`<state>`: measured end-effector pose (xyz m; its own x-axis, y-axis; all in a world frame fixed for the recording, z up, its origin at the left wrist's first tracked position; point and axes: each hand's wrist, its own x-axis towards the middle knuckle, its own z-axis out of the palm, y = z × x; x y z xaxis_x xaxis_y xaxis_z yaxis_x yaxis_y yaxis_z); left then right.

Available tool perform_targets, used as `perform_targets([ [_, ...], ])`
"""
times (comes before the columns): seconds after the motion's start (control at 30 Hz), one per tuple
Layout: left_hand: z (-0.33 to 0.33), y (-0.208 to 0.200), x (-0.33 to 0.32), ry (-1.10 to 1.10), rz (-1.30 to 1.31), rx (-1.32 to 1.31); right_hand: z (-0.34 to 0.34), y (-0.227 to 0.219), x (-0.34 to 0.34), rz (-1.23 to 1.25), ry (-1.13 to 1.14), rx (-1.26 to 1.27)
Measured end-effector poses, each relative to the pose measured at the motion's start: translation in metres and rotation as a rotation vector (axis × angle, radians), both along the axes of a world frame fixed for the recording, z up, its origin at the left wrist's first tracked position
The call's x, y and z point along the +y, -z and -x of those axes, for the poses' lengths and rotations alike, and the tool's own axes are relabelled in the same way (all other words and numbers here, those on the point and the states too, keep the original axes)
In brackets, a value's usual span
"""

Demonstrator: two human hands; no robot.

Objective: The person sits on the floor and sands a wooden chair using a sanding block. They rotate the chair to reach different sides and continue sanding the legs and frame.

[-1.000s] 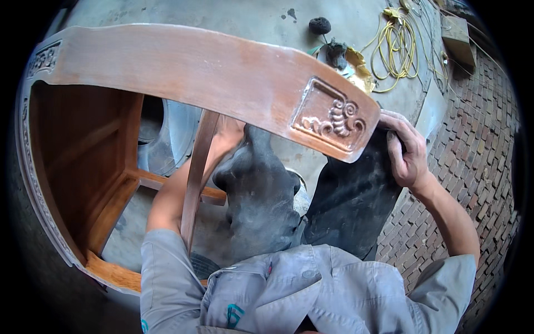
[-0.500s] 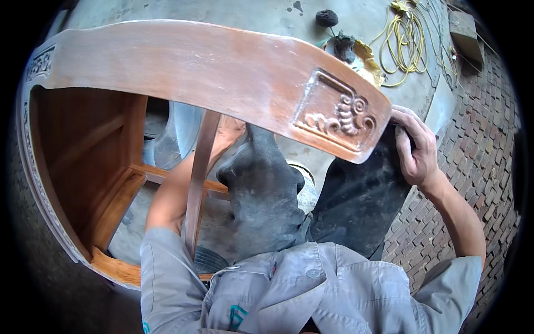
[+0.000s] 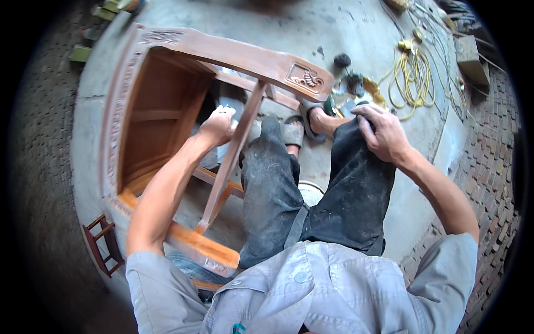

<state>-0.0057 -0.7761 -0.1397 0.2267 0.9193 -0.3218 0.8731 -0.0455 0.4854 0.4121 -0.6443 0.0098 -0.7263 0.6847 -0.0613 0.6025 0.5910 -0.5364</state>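
Note:
A reddish-brown wooden chair frame (image 3: 233,58) with carved panels lies tipped to my left. My left hand (image 3: 218,125) reaches inside it, beside the slanting wooden bar (image 3: 236,150). Its fingers are curled, with something pale at the tips that is too small to name. My right hand (image 3: 384,133) rests over my right knee, fingers stretched and draped across the dark trousers (image 3: 359,183). Nothing shows in that hand. Beyond my knees, the carved end panel (image 3: 305,78) of the upper rail sits apart from both hands.
A coiled yellow cord (image 3: 411,83) lies at the far right near a block (image 3: 473,61). A dark round brush-like thing (image 3: 342,60) is beyond my knees. A white bucket (image 3: 310,192) stands between my legs. A small wooden frame (image 3: 104,245) lies at the left.
The chair frame now appears lower and farther from me, with more of it in view. My left hand shows in full beside the bar. My right hand lies on the knee, away from the rail's end.

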Motion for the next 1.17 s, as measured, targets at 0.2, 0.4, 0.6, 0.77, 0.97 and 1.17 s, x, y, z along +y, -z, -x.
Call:
perform_targets([
  [0.2,-0.052,-0.188,-0.043,-0.485,-0.537,-0.173,0.000,-0.019,-0.025,-0.180,-0.005,0.142],
  [0.4,-0.158,-0.237,-0.129,-0.745,-0.746,-0.390,0.086,-0.065,-0.159,0.760,-0.019,0.887],
  [0.6,-0.187,-0.177,-0.162,-1.028,-0.666,-0.987,0.094,-0.017,-0.183,1.301,0.035,0.862],
  [0.77,-0.195,-0.188,-0.175,-1.023,-0.582,-0.779,0.098,-0.047,-0.186,1.418,0.029,0.834],
  [0.97,-0.181,-0.212,-0.188,-0.898,-0.167,-0.803,0.093,-0.041,-0.187,1.282,-0.094,0.750],
  [1.17,-0.139,-0.212,-0.173,-0.863,0.311,-0.962,0.095,-0.032,-0.210,0.461,-0.408,0.257],
])
